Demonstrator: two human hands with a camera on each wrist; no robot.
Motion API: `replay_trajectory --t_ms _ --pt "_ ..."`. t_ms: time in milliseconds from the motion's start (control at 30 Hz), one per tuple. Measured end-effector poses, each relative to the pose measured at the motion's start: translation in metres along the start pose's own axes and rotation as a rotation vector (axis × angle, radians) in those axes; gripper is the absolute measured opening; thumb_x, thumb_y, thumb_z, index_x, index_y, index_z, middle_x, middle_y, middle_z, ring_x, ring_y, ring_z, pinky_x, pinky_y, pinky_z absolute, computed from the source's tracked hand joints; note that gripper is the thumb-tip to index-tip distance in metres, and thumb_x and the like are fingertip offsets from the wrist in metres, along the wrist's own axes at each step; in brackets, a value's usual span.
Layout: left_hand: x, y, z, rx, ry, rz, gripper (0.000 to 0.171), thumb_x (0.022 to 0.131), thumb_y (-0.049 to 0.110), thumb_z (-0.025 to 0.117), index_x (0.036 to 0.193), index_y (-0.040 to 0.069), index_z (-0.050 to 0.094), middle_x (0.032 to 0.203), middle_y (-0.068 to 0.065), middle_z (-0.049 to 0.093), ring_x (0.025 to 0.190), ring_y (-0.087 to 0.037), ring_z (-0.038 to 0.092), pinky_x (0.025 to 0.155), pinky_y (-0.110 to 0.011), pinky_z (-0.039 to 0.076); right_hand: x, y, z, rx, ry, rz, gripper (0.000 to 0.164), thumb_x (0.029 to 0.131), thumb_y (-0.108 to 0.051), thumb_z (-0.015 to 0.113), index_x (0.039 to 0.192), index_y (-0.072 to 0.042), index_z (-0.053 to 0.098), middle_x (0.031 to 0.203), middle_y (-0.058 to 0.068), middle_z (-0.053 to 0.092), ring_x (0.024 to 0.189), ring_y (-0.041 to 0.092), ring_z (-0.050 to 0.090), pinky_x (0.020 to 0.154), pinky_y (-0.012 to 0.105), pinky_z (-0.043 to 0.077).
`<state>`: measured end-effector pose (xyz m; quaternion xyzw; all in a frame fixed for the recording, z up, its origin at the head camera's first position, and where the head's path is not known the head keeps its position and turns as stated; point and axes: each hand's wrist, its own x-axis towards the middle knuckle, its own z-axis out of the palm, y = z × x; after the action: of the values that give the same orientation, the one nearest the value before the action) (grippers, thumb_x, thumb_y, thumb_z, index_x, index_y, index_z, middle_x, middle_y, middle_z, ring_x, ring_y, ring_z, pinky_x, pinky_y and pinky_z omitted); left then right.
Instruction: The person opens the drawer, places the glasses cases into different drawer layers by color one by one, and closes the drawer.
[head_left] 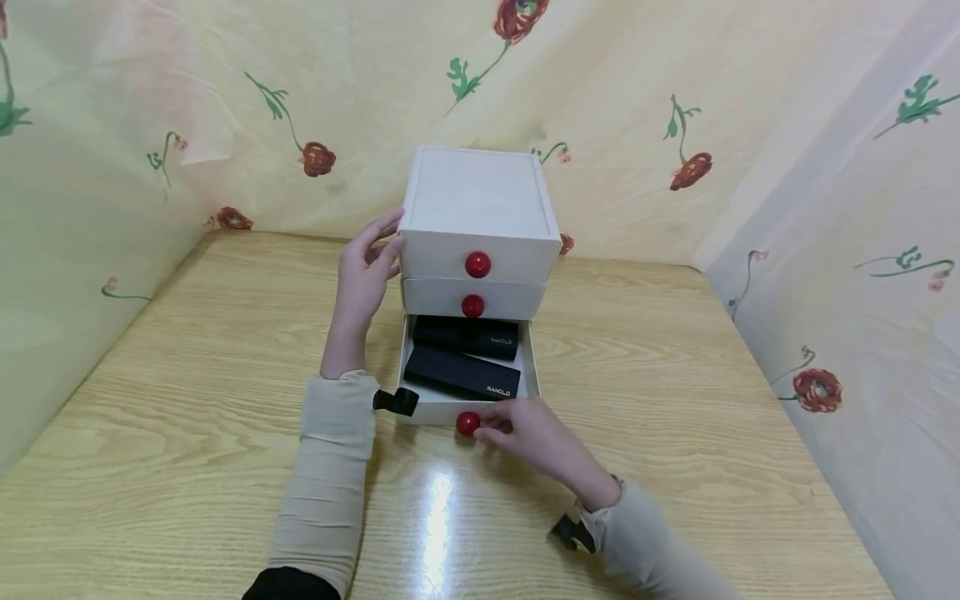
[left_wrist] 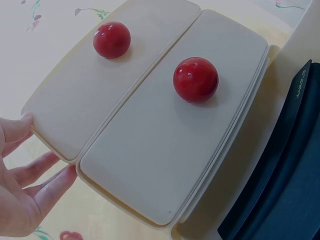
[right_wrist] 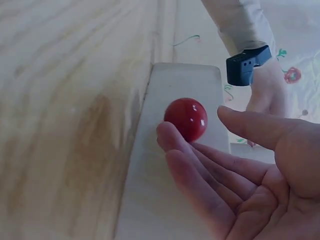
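Note:
A small white drawer cabinet (head_left: 480,196) with red ball knobs stands on the table. Its bottom drawer (head_left: 534,379) is pulled out, and two black cases (head_left: 465,372) marked KANOLD lie inside, one overlapping the other's edge. My left hand (head_left: 365,271) rests against the cabinet's left side, thumb near the front corner and fingers spread along the side. At the bottom drawer's red knob (head_left: 467,423) is my right hand (head_left: 536,437). In the right wrist view its fingertips (right_wrist: 170,132) are right at the knob, while the thumb stands apart from it.
The upper two drawers, with their red knobs (left_wrist: 195,80), are closed above the pulled-out one. A wooden table (head_left: 225,417) lies under everything. Flower-patterned cloth (head_left: 360,108) hangs behind and along both sides. Black camera mounts (head_left: 573,532) sit on both wrists.

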<state>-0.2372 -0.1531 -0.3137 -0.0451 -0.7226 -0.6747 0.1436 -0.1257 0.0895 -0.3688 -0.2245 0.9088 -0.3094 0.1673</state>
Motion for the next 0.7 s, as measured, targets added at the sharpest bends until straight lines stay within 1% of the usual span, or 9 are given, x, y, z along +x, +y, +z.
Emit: replay_trajectory --t_ms 133,300,400,567,700 --pt "-0.001 0.001 0.000 -0.004 -0.003 0.000 0.039 0.099 0.021 0.056 0.138 0.017 0.055 0.137 -0.010 0.055 0.107 -0.019 0.060 0.089 -0.042 0.054 0.002 0.006 0.006 0.044 -0.003 -0.004 0.019 0.090 -0.012 0.068 0.105 -0.002 0.073 0.084 0.005 0.075 0.074 0.010 0.067 0.062 0.015 0.051" --pt "-0.001 0.001 -0.001 0.005 0.001 0.001 0.039 0.099 0.022 0.056 0.138 0.018 0.056 0.136 -0.011 0.055 0.105 -0.019 0.060 0.090 -0.046 0.054 0.004 0.008 0.009 0.084 -0.002 -0.026 0.018 0.091 -0.011 0.066 0.105 -0.001 0.072 0.087 0.007 0.075 0.075 0.013 0.069 0.060 0.016 0.052" --pt "-0.001 0.001 -0.001 0.004 0.004 0.002 0.039 0.098 0.021 0.057 0.138 0.017 0.056 0.136 -0.011 0.056 0.103 -0.018 0.060 0.089 -0.046 0.055 0.006 0.006 0.010 0.104 0.002 -0.017 0.019 0.091 -0.012 0.066 0.106 -0.001 0.071 0.090 0.008 0.075 0.079 0.013 0.070 0.061 0.016 0.053" --pt "-0.001 0.001 -0.001 -0.004 0.000 -0.001 0.039 0.098 0.021 0.057 0.138 0.017 0.056 0.136 -0.011 0.055 0.105 -0.019 0.060 0.089 -0.046 0.054 0.009 0.007 0.010 0.156 0.011 0.028 0.022 0.091 -0.014 0.067 0.108 -0.001 0.071 0.092 0.008 0.075 0.081 0.012 0.070 0.064 0.018 0.054" --pt "-0.001 0.001 -0.001 -0.006 -0.005 0.001 0.039 0.099 0.021 0.056 0.138 0.017 0.056 0.136 -0.011 0.055 0.106 -0.021 0.061 0.091 -0.048 0.054 0.012 0.012 0.011 0.282 0.007 0.079 0.025 0.091 -0.013 0.066 0.112 0.002 0.069 0.095 0.012 0.075 0.082 0.014 0.071 0.065 0.022 0.057"
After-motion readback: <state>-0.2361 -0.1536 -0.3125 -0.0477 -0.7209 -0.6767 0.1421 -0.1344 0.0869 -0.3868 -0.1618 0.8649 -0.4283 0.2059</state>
